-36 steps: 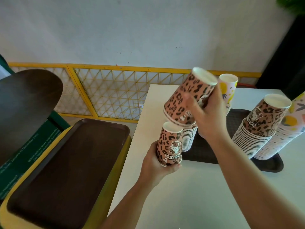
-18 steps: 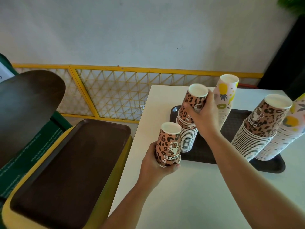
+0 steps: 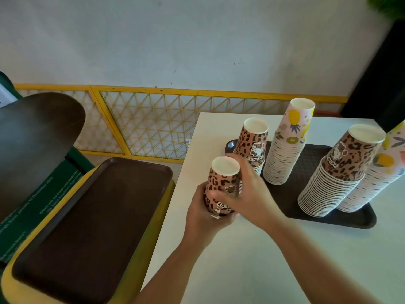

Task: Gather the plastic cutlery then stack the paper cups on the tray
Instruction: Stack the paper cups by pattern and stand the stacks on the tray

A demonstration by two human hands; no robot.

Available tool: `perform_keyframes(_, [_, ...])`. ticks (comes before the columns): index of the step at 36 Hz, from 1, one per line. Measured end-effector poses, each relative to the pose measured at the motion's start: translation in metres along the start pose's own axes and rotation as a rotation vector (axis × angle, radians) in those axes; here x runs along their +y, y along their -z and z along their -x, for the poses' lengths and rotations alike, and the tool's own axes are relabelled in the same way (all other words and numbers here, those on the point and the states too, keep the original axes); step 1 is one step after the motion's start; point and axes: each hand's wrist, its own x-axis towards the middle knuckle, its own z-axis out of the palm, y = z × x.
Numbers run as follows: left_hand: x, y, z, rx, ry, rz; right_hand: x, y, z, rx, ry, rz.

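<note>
White wall and a yellow lattice rail stand behind the pale bench [image 3: 252, 260]; on it lies a dark tray [image 3: 306, 167] bearing four inverted stacks of paper cups: a short leopard stack [image 3: 254, 143], a tall fruit-print stack [image 3: 287, 148], a tall leopard stack [image 3: 337, 172] and another fruit-print stack [image 3: 381, 172] at the right edge. One leopard cup [image 3: 222, 185], upside down, sits off the tray near the bench's left edge; the left hand [image 3: 203, 213] grips its lower part with fingers curled round it, and the right hand [image 3: 247, 194] reaches across with its fingers closing on the cup's side. No cutlery shows, so that part cannot be judged; stacking looks nearly done, with this cup apparently the last to go onto the short leopard stack. A second brown tray [image 3: 87, 227] rests on a yellow bin to the left.
</note>
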Motion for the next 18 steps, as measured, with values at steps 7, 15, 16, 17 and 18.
perform_keyframes(7, [0.001, -0.002, 0.000, -0.012, -0.013, -0.034, -0.002, 0.004, -0.001, 0.046, 0.021, -0.039])
perform_keyframes(15, [-0.006, -0.003, 0.002, -0.027, 0.048, -0.063, -0.029, 0.047, -0.040, 0.505, 0.214, -0.018])
perform_keyframes(16, [-0.005, -0.004, 0.002, -0.029, 0.057, -0.059, -0.030, 0.051, -0.045, 0.550, 0.223, -0.007])
perform_keyframes(17, [-0.005, -0.006, 0.002, -0.030, 0.067, -0.057, -0.029, 0.055, -0.050, 0.585, 0.218, 0.000])
perform_keyframes(18, [-0.005, -0.007, 0.002, -0.033, 0.073, -0.056, -0.027, 0.058, -0.054, 0.614, 0.205, 0.005])
